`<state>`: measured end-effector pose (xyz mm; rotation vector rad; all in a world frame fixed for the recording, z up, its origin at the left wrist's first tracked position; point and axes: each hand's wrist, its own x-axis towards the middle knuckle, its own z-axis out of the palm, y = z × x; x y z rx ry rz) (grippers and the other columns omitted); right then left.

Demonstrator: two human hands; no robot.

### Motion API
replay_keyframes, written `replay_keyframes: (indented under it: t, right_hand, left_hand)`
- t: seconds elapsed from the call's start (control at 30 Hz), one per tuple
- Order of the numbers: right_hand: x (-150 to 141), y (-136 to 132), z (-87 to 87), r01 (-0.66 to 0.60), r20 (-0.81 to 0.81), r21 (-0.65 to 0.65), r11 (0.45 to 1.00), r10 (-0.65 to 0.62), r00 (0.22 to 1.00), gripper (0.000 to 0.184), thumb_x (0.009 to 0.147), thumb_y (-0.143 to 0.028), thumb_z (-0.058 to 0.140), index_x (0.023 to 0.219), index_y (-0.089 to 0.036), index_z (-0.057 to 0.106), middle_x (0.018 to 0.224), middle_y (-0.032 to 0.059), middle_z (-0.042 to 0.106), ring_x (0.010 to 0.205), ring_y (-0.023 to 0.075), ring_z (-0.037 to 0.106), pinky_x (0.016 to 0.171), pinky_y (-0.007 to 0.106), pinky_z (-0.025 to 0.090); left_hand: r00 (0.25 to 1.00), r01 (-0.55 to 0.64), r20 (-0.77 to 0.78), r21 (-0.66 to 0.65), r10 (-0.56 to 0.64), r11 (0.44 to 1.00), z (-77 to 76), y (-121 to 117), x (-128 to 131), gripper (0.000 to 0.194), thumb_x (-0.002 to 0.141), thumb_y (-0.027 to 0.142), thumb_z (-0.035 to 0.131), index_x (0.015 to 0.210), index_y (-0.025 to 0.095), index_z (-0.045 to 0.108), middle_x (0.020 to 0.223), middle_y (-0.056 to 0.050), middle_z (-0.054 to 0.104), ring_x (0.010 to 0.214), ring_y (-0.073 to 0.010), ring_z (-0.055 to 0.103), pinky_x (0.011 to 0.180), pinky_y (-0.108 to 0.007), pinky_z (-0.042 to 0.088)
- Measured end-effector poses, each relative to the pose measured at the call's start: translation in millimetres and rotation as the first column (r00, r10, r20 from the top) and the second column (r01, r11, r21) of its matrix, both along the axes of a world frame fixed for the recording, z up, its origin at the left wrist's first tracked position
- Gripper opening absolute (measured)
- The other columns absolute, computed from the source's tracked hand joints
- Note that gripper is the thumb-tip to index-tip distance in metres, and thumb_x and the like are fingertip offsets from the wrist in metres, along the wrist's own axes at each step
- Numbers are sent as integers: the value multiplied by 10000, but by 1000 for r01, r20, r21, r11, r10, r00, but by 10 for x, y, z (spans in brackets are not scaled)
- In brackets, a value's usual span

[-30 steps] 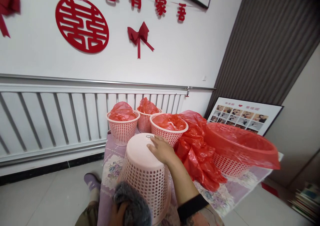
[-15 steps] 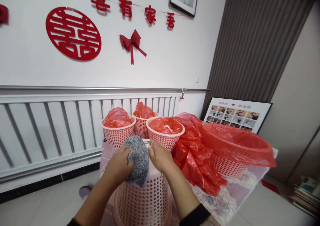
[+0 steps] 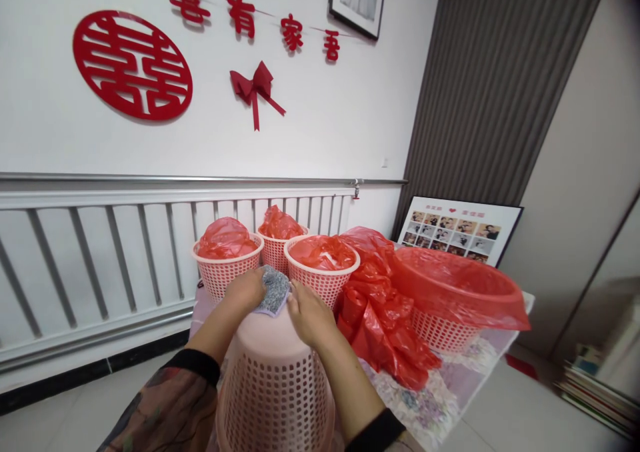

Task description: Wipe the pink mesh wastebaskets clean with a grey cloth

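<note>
An upturned pink plastic basket [image 3: 277, 379] with holed sides stands in front of me, its solid base facing up. My left hand [image 3: 246, 289] is closed on a speckled grey cloth [image 3: 274, 293] with a lilac edge, pressed against the far part of that base. On the right, my right hand [image 3: 311, 313] grips the base's edge, close beside the cloth; its fingertips are partly hidden. Just beyond my hands stand three upright pink baskets, at the left [image 3: 227, 265], at the back [image 3: 277, 245] and in the middle [image 3: 323, 272], each with a red plastic bag inside.
A heap of red plastic bags [image 3: 380, 325] lies right of the upturned basket. Beside it a wide basket [image 3: 450, 325] is lined with red plastic. All stand on a flowered tablecloth [image 3: 430, 412]. Behind are a radiator [image 3: 160, 252] and a leaning photo board [image 3: 465, 229].
My left hand has moved the cloth away from me, from hanging over the near side to the far part of the base. The view has shifted slightly right; my right hand stays at the edge.
</note>
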<state>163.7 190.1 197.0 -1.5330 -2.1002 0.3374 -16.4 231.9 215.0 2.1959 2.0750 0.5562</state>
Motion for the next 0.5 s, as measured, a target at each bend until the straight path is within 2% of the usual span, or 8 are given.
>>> replay_keyframes:
  t: [0.13, 0.2, 0.37, 0.5]
  right_hand:
    - [0, -1, -8, 9, -25, 6, 1000, -9, 1000, 524, 1014, -324, 366, 1498, -143, 451, 1530, 142, 511, 1424, 294, 451, 1167, 455, 354]
    - [-1, -4, -14, 10, -42, 13, 1000, -9, 999, 521, 1008, -305, 384, 1490, -126, 463, 1520, 162, 518, 1418, 308, 457, 1166, 475, 355]
    - [-18, 11, -54, 6, -118, 52, 999, 0, 993, 508, 991, -251, 413, 1468, -94, 495, 1495, 186, 539, 1405, 316, 477, 1178, 485, 341]
    - [15, 45, -85, 8, -227, 121, 993, 19, 974, 520, 993, -246, 371, 1470, -72, 481, 1504, 178, 530, 1412, 265, 473, 1204, 416, 318]
  left_hand:
    - [993, 36, -114, 13, -34, 999, 24, -354, -46, 291, 845, 180, 517, 1082, 127, 677, 1181, -216, 700, 1067, -354, 676, 922, -498, 513]
    - [986, 64, -154, 17, -61, 998, 34, -559, -48, 285, 821, 178, 507, 1040, 130, 683, 1167, -220, 697, 1074, -374, 666, 929, -509, 509]
    - [969, 189, -166, 12, -185, 982, -17, -1101, 1, 293, 789, 176, 495, 1014, 184, 681, 1111, -129, 716, 1084, -325, 653, 981, -489, 518]
    - [943, 332, -2, 96, -333, 939, -153, -1497, 47, 484, 712, 123, 511, 1161, 203, 672, 1265, -103, 703, 1232, -293, 610, 1122, -498, 465]
